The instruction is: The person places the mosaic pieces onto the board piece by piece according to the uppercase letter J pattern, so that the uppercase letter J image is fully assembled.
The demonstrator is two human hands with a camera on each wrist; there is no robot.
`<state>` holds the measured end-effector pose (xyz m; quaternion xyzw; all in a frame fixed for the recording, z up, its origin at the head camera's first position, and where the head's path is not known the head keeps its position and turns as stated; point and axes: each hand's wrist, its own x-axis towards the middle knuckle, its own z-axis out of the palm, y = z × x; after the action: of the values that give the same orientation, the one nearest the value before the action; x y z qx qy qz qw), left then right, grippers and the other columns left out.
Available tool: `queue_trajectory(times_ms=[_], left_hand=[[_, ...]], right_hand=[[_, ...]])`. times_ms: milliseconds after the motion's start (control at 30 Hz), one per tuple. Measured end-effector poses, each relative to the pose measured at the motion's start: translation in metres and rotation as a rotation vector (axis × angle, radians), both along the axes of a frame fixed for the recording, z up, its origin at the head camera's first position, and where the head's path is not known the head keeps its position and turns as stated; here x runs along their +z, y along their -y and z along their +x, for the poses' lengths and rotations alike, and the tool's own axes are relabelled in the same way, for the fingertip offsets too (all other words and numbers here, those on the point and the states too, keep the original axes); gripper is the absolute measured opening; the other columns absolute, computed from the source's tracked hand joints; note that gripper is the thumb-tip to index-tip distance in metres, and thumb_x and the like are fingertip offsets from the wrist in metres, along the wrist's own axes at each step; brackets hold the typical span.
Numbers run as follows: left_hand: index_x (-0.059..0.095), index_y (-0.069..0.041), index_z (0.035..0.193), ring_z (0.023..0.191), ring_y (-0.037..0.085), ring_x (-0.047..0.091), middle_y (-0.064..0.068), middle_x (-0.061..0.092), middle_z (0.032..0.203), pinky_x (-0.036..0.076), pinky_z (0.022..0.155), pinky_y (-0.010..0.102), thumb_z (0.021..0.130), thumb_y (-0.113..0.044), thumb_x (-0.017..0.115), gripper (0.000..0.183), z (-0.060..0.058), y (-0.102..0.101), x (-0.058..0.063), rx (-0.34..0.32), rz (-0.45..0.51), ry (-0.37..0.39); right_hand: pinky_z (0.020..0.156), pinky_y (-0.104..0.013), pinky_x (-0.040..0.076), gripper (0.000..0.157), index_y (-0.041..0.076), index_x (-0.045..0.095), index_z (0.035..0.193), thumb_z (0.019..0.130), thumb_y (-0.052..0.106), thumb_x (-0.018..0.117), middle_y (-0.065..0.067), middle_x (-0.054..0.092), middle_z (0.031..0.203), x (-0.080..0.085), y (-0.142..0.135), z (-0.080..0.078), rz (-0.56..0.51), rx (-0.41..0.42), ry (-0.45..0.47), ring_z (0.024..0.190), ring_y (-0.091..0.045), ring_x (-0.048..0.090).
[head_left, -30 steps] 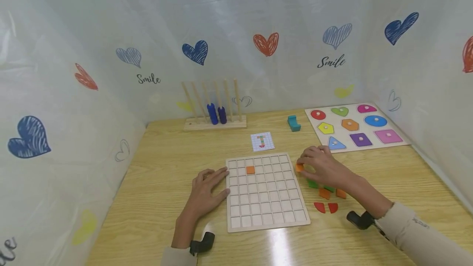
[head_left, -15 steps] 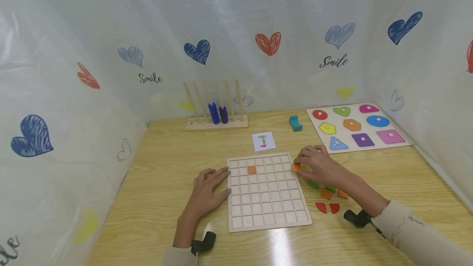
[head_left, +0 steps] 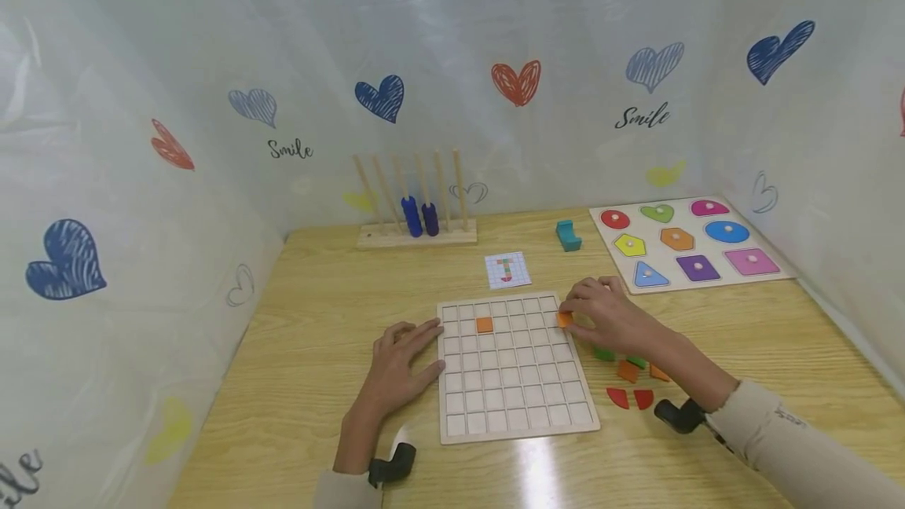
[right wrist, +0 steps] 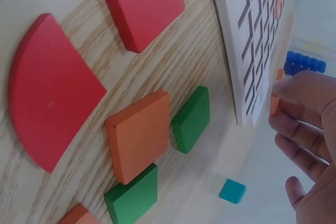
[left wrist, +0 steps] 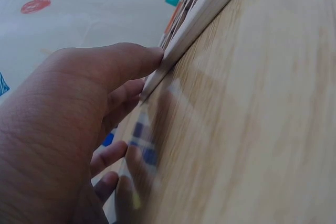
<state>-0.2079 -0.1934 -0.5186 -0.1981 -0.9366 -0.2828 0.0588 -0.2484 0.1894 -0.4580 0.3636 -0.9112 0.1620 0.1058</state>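
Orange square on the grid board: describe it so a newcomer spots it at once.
On the wood-grain table, find the pale grid board. In the head view, second row from the far edge, third column from the left, lies a small orange square. Unlike the orange piece the right hand pinches, it fills a cell, the only one filled.

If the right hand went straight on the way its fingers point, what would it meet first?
Probably the board at its right edge, which the held tile overlaps in the head view. Height is unclear; if the grip clears that edge, the placed tile looks next in line.
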Motion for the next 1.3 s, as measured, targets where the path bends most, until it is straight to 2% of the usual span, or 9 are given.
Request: queue_trajectory(times_ms=[733, 1300], left_hand=[[0.057, -0.025, 0.144, 0.134, 0.027, 0.038, -0.011, 0.049, 0.150, 0.026, 0.104, 0.057, 0.092, -0.041, 0.067, 0.056, 0.000, 0.000, -0.001, 0.002, 0.001, -0.004], [0.058, -0.025, 0.143, 0.134, 0.027, 0.038, -0.012, 0.049, 0.150, 0.025, 0.105, 0.056, 0.091, -0.039, 0.068, 0.055, 0.000, 0.000, -0.001, 0.006, 0.005, -0.005]], right_hand=[[0.091, -0.052, 0.033, 0.021, 0.009, 0.076, 0.099, 0.080, 0.014, 0.084, -0.002, 0.067, 0.100, -0.001, 0.016, -0.007, 0.019, 0.010, 0.039, 0.102, -0.024, 0.057], [0.089, -0.052, 0.034, 0.017, 0.011, 0.077, 0.096, 0.081, 0.016, 0.084, 0.000, 0.066, 0.096, -0.003, 0.031, -0.012, 0.013, 0.043, 0.005, 0.098, -0.023, 0.057]])
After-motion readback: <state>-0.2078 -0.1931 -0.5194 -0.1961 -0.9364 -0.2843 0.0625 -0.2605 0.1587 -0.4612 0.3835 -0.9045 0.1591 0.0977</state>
